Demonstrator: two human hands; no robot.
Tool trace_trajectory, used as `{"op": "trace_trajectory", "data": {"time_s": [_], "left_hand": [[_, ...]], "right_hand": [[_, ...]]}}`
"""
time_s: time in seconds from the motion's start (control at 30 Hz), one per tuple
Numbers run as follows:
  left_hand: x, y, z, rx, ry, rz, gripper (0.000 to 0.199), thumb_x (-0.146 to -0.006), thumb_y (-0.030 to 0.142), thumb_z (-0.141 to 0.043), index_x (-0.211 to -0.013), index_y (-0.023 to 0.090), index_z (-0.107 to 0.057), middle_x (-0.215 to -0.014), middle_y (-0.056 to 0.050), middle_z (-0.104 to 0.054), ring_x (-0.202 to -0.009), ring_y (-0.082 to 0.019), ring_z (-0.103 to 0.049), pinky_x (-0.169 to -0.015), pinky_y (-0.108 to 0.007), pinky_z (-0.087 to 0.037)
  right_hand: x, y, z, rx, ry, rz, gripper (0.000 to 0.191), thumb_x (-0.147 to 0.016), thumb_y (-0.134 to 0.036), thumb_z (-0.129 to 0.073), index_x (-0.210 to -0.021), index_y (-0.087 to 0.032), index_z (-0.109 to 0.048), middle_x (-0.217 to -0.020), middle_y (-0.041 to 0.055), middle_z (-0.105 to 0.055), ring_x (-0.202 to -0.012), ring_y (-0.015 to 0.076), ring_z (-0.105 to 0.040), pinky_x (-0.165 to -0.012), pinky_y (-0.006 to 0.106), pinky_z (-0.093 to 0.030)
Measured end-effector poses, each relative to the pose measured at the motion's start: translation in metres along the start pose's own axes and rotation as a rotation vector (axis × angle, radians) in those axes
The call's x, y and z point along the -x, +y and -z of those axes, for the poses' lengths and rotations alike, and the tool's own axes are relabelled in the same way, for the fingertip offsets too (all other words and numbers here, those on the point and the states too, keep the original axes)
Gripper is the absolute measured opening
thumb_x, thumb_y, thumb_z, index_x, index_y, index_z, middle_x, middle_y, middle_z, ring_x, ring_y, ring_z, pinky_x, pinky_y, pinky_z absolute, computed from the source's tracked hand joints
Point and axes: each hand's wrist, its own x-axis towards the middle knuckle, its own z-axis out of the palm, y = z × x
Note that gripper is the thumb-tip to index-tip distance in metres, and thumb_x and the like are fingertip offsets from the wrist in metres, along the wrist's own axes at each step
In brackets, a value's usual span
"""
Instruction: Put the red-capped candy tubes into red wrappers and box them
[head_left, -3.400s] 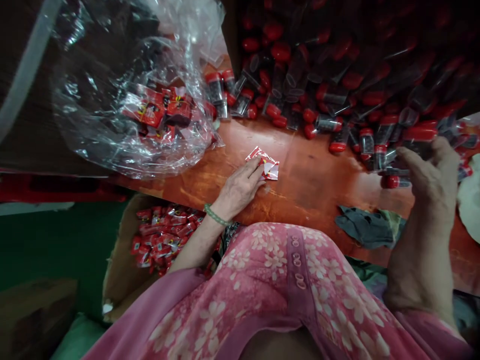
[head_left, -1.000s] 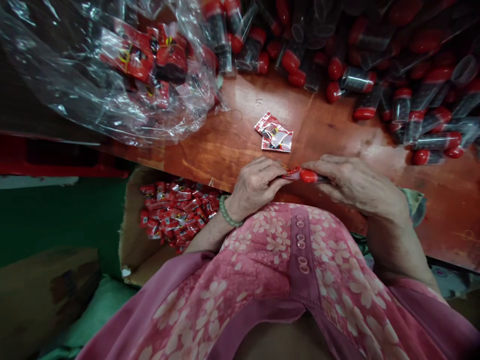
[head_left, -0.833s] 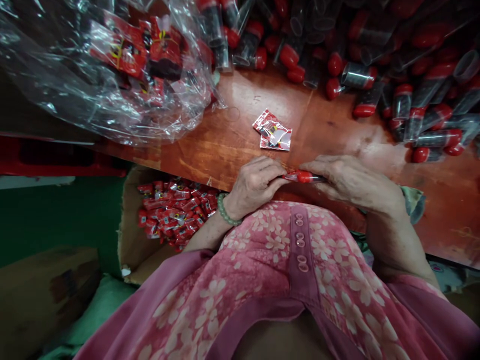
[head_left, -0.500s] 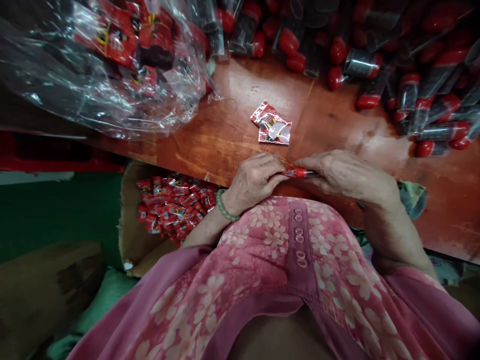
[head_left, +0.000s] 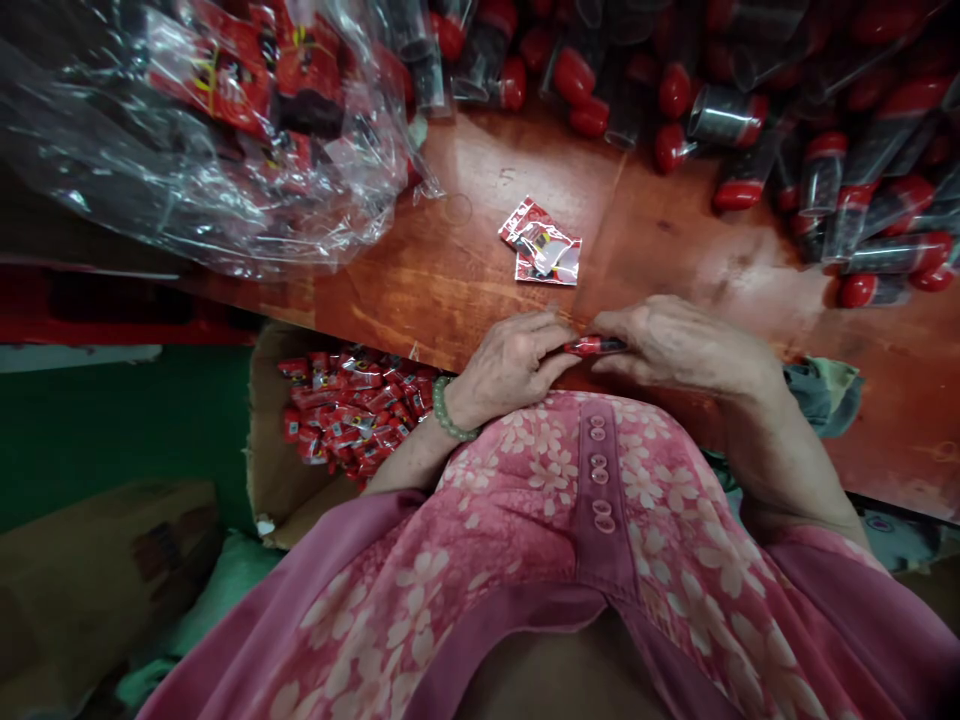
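Note:
A small red packet (head_left: 589,345) with a dark end is held low over the table's near edge. My left hand (head_left: 517,362), with a green bead bracelet at the wrist, pinches its left end. The fingers of my right hand (head_left: 664,345) close round its right end and partly hide it. Beyond my hands, two flat red printed packets (head_left: 546,258) overlap on the wooden table (head_left: 450,290).
A clear plastic bag (head_left: 300,230) of red packets lies at the back left. Many clear tubes with red caps (head_left: 727,117) are piled at the back right. Below the table's left edge stands a cardboard box (head_left: 274,450) of small red packets (head_left: 352,410).
Less of the held packet shows between my fingers, and my right hand has shifted slightly left. The whole view has moved a little.

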Motion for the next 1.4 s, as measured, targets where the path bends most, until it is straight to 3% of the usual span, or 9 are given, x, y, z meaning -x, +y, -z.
{"op": "trace_trajectory", "data": {"time_s": [0.23, 0.4, 0.6, 0.7, 0.87, 1.07, 1.23, 1.4], "left_hand": [[-0.003, 0.001, 0.005, 0.094, -0.02, 0.05, 0.036, -0.09, 0.037, -0.066, -0.117, 0.014, -0.069, -0.107, -0.01, -0.078, -0.093, -0.022, -0.073, -0.083, -0.032, -0.055], [-0.009, 0.0, 0.006, -0.003, -0.027, 0.055, 0.028, -0.092, 0.04, -0.064, -0.1, 0.015, -0.074, -0.086, -0.007, -0.076, -0.081, -0.02, -0.069, -0.079, -0.033, -0.051], [-0.013, -0.004, 0.007, 0.061, -0.001, 0.134, 0.028, -0.091, 0.042, -0.065, -0.09, 0.016, -0.075, -0.076, -0.004, -0.073, -0.069, -0.016, -0.062, -0.073, -0.03, -0.046], [-0.015, -0.005, 0.007, 0.138, -0.016, 0.216, 0.029, -0.089, 0.042, -0.066, -0.087, 0.015, -0.075, -0.073, -0.004, -0.071, -0.066, -0.014, -0.06, -0.067, -0.028, -0.043], [-0.026, 0.0, 0.013, 0.132, -0.194, 0.2, 0.029, -0.087, 0.042, -0.065, -0.084, 0.015, -0.075, -0.071, -0.003, -0.069, -0.062, -0.014, -0.056, -0.063, -0.027, -0.039], [-0.035, 0.003, 0.018, 0.073, -0.261, 0.223, 0.032, -0.09, 0.041, -0.06, -0.084, 0.014, -0.076, -0.069, -0.005, -0.069, -0.064, -0.014, -0.056, -0.066, -0.028, -0.038], [-0.036, 0.001, 0.023, 0.154, -0.374, 0.236, 0.033, -0.089, 0.044, -0.062, -0.096, 0.015, -0.077, -0.079, -0.004, -0.073, -0.063, -0.013, -0.056, -0.063, -0.025, -0.037], [-0.035, -0.002, 0.023, 0.061, -0.278, 0.191, 0.044, -0.094, 0.052, -0.057, -0.085, 0.013, -0.075, -0.068, -0.005, -0.068, -0.06, -0.013, -0.054, -0.061, -0.026, -0.034]], "right_hand": [[-0.002, 0.002, 0.0, -0.048, -0.007, -0.011, 0.014, -0.095, -0.028, -0.061, -0.103, -0.019, -0.066, -0.083, 0.0064, -0.073, -0.072, 0.0205, -0.062, -0.063, 0.031, -0.031], [-0.011, 0.007, -0.007, -0.118, 0.016, -0.03, 0.027, -0.094, -0.044, -0.065, -0.101, -0.018, -0.067, -0.083, 0.0064, -0.071, -0.073, 0.0206, -0.063, -0.063, 0.03, -0.034], [-0.004, 0.027, -0.01, -0.475, 0.147, 0.104, 0.058, -0.088, -0.06, -0.066, -0.128, -0.018, -0.061, -0.113, 0.0102, -0.074, -0.095, 0.026, -0.069, -0.08, 0.035, -0.049], [0.008, 0.031, -0.009, -0.56, 0.202, 0.055, 0.044, -0.098, -0.052, -0.051, -0.122, -0.018, -0.067, -0.111, 0.0097, -0.076, -0.095, 0.0249, -0.07, -0.084, 0.037, -0.052], [0.016, 0.024, -0.011, -0.545, 0.258, 0.05, 0.034, -0.101, -0.038, -0.049, -0.114, -0.018, -0.073, -0.104, 0.0082, -0.079, -0.091, 0.0227, -0.072, -0.083, 0.035, -0.052], [0.018, 0.018, -0.023, -0.51, 0.356, 0.004, 0.032, -0.101, -0.037, -0.051, -0.115, -0.018, -0.072, -0.102, 0.0078, -0.079, -0.09, 0.0209, -0.072, -0.083, 0.032, -0.052], [0.018, 0.023, -0.027, -0.591, 0.338, 0.034, 0.032, -0.1, -0.039, -0.053, -0.115, -0.019, -0.073, -0.101, 0.0067, -0.079, -0.087, 0.0206, -0.073, -0.08, 0.032, -0.053], [0.017, 0.016, -0.023, -0.496, 0.395, 0.017, 0.032, -0.1, -0.038, -0.053, -0.116, -0.02, -0.073, -0.104, 0.0076, -0.079, -0.093, 0.023, -0.073, -0.086, 0.035, -0.053]]}}
